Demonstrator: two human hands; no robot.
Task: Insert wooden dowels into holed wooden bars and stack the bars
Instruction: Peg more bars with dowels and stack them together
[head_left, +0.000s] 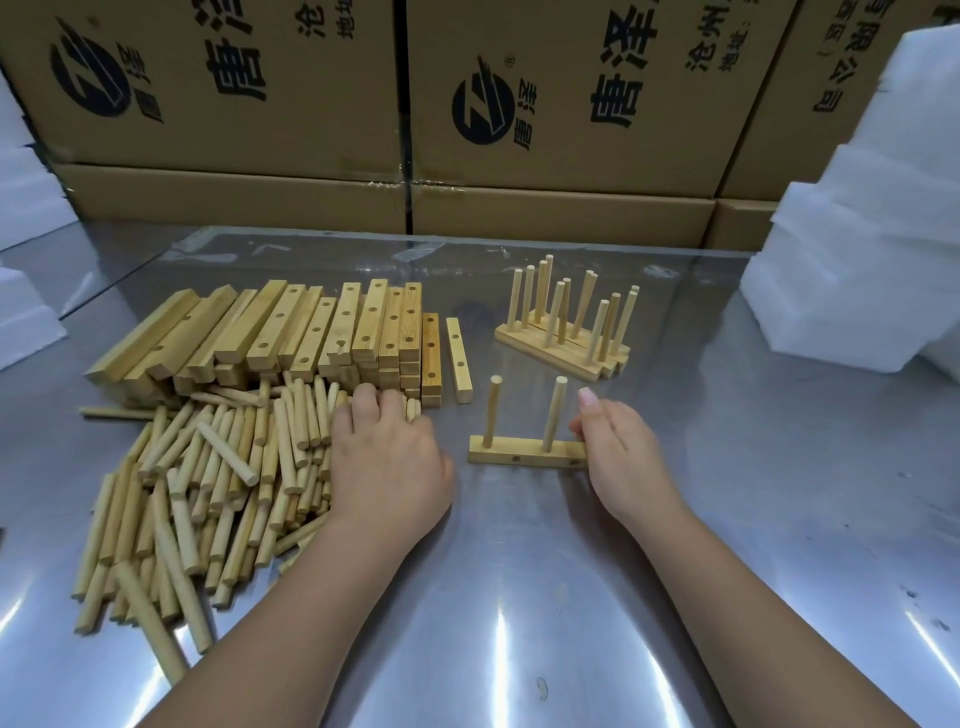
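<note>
A holed wooden bar (519, 453) lies on the steel table in front of me with two dowels (491, 413) standing upright in it. My right hand (621, 447) grips the bar's right end, fingers curled around it. My left hand (387, 457) rests on the near edge of a big loose pile of dowels (208, 483), fingers curled into the dowels. Behind the pile, several empty holed bars (291, 332) are stacked. One single bar (459, 360) lies apart beside them. Finished bars with upright dowels (566, 322) stand grouped at the back right.
Printed cardboard boxes (467, 130) form a wall along the table's far edge. White foam blocks (857, 260) are piled at the right, and more foam (21, 312) at the left. The steel tabletop (519, 597) is shiny near me.
</note>
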